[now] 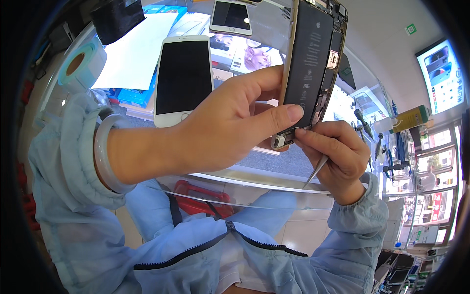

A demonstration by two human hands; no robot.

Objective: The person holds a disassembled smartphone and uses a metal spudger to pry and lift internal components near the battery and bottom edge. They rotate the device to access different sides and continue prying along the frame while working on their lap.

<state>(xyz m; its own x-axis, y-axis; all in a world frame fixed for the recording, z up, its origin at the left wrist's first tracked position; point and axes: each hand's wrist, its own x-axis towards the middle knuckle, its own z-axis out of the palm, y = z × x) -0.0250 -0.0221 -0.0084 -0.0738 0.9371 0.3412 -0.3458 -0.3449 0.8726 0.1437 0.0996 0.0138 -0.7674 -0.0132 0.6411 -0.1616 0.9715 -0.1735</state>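
An opened smartphone body, its black battery and inner boards bare, is held tilted up in front of me. My left hand is closed around its lower part, thumb on the battery's lower end. At the phone's bottom edge my right hand pinches at the lower corner, with its fingertips touching there. A pair of metal tweezers sticks out below the right hand's fingers, tip pointing down. What the right fingertips grip at the corner is too small to make out. Left of the phone lies a white phone screen, front up.
Another white phone lies farther back on the glass counter. At the left stand a tape roll and a black container beside a white sheet. Tools and a yellow-green bottle are at the right. A red stool shows below.
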